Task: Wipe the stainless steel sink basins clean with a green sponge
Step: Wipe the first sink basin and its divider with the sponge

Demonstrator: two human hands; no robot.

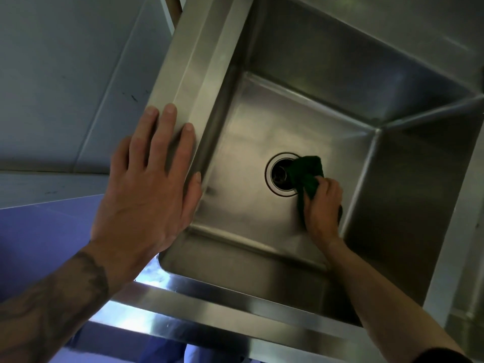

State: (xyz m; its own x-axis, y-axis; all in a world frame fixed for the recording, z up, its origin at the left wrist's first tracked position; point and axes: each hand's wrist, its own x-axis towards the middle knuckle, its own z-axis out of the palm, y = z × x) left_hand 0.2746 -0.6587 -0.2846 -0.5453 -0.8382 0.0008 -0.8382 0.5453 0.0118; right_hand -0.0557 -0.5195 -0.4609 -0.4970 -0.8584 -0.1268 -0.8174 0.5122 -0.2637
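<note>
We are observing a dark green sponge (306, 174), folded and crumpled, lying on the sink basin (243, 137) floor and overlapping the right edge of the drain (278, 176). Its long axis is running from the right hand (323, 209) toward the drain's far side. The right fingers (327, 187) are clamping it. The left hand (146, 189), fingers straight and slightly apart, is resting on the rim (188, 74) left of the drain.

Head camera is looking steeply down, close, into one sink basin (262, 121), which is filling most of the tilted frame.
</note>
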